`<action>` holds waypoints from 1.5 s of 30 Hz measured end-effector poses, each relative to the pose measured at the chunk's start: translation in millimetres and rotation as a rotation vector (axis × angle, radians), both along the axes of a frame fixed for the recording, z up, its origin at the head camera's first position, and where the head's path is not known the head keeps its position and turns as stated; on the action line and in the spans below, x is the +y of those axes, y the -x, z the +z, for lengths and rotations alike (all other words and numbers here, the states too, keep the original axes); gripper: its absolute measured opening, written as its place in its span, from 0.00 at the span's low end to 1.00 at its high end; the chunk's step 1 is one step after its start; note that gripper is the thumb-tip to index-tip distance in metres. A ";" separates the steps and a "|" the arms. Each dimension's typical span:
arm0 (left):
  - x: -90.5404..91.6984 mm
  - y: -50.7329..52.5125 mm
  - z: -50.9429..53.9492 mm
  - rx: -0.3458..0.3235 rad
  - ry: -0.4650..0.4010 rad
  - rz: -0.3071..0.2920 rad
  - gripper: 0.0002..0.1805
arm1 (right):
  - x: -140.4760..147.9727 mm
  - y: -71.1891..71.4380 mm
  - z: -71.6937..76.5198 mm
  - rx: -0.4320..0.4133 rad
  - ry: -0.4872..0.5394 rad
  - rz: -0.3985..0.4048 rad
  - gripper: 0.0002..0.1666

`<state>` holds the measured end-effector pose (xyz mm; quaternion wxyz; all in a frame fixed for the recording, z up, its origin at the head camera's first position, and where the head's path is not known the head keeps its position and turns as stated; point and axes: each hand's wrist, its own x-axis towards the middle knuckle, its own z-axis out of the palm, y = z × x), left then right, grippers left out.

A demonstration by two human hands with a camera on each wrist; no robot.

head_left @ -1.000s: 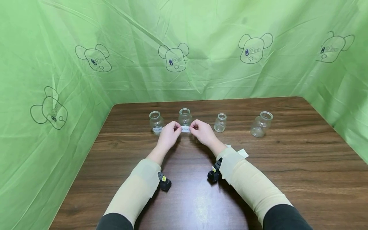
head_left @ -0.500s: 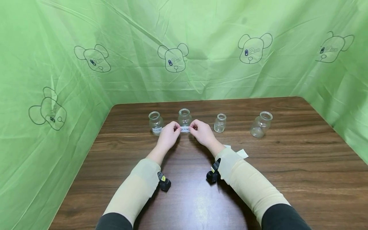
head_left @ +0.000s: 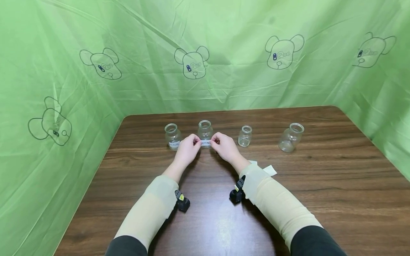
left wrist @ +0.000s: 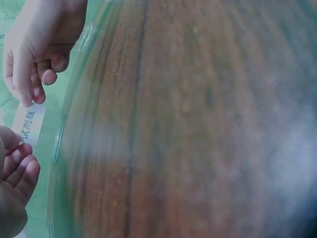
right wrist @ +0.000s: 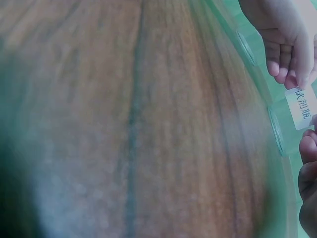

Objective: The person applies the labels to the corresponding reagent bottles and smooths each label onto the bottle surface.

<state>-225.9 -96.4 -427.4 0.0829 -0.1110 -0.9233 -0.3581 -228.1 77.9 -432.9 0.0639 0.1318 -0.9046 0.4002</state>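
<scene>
In the head view, a white paper label (head_left: 205,143) with Chinese characters stretches between my two hands. My left hand (head_left: 188,148) pinches its left end between thumb and fingertips, and my right hand (head_left: 225,146) pinches the other end. Right behind the label stands an upright glass jar (head_left: 205,130), its lower front partly covered; whether the label touches the glass, I cannot tell. Both wrist views show the label (left wrist: 30,123) held flat, its lettering facing out. To the left, another glass jar (head_left: 172,133) bears a similar white label (head_left: 174,144).
A smaller glass jar (head_left: 245,136) stands right of my hands, and a tilted-looking glass jar (head_left: 290,138) farther right. White paper pieces (head_left: 270,170) lie beside my right sleeve. Green cloth (head_left: 224,53) hangs behind the wooden table (head_left: 128,185).
Both hands keep their pinch on the label in front of the jar, with hardly any movement. The whole head view has shifted slightly.
</scene>
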 end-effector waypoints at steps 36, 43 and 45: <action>1.0 -0.5 -0.1 0.032 -0.006 0.002 0.03 | -0.2 1.9 -2.6 0.022 -0.016 -0.021 0.05; -2.2 -3.1 1.3 -0.014 -0.066 0.025 0.08 | 1.5 0.7 -4.3 0.008 0.043 -0.020 0.09; -3.1 -4.0 2.2 -0.032 -0.093 0.027 0.11 | 2.5 0.5 -4.1 0.009 0.055 -0.027 0.11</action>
